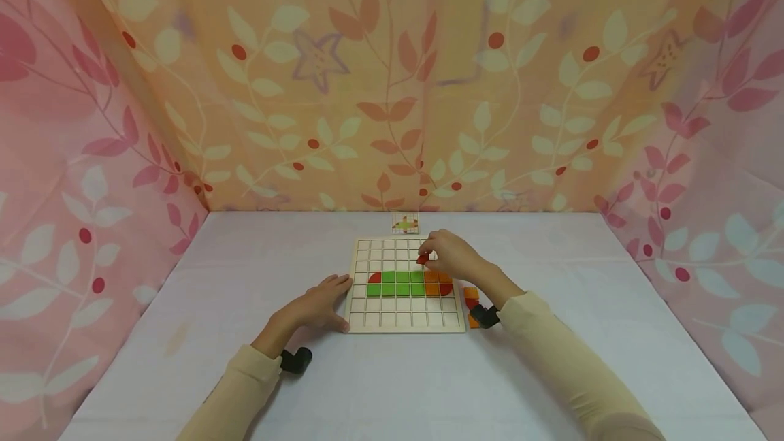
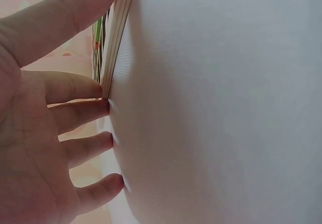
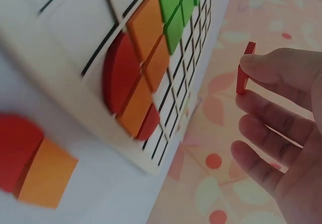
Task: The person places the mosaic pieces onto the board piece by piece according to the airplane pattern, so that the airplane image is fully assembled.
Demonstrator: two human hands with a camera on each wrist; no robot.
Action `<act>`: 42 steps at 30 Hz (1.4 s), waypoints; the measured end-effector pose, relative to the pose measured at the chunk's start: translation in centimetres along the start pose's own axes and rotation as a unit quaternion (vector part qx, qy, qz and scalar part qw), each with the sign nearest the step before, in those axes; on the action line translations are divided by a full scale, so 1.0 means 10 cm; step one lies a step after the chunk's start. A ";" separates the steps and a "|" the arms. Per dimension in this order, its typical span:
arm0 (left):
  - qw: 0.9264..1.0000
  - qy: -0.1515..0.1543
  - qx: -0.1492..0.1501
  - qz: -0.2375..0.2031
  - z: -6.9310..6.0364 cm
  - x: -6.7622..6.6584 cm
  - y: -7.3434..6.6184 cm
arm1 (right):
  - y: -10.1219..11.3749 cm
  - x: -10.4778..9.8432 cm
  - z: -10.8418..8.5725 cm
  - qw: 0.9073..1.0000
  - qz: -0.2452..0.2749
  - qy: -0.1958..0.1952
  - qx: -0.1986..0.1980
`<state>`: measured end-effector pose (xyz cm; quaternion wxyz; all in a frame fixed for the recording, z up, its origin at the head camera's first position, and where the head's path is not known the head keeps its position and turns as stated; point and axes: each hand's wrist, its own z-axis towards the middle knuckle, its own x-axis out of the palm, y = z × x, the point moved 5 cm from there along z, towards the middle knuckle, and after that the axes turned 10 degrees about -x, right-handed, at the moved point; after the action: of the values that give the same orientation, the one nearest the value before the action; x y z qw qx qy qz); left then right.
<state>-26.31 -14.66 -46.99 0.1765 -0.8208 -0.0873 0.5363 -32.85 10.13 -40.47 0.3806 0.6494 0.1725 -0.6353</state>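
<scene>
A wooden grid board [image 1: 398, 320] lies on the white table with green tiles [image 1: 402, 288], orange tiles [image 1: 432, 288] and red rounded tiles [image 1: 375, 279] set in its middle rows. Thumb and fingers of my left hand [image 1: 315, 305] touch the board's left edge, fingers spread and fairly straight; the left wrist view shows the fingertips on the tablecloth beside that edge. Above the board's upper right part, my right hand [image 1: 454, 255] pinches a red tile [image 3: 244, 72] between thumb and index finger. The tile is edge-on in the right wrist view.
Loose orange [image 1: 471, 292] and red tiles lie right of the board, partly hidden by the black wrist camera [image 1: 486, 316]. A small pattern card [image 1: 405, 224] lies behind the board. Leaf-patterned cloth [image 1: 392, 87] encloses the table's back and sides.
</scene>
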 end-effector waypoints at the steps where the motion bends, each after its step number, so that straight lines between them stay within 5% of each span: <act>1: 1.000 0.000 0.000 0.000 0.00 0.00 0.00 | 0.03 0.01 0.03 1.000 -0.001 0.001 -0.004; 20: 1.000 0.003 -0.004 0.002 0.01 -0.01 0.00 | 0.53 0.38 0.49 0.995 -0.006 0.022 -0.092; 42: 1.000 -0.003 0.020 -0.003 -0.01 -0.02 0.00 | 0.82 0.73 0.72 0.993 -0.033 0.069 -0.091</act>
<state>-26.28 -14.80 -46.74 0.1942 -0.8151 -0.0796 0.5400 -31.04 -2.22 -44.51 0.4043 0.6485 0.2764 -0.5828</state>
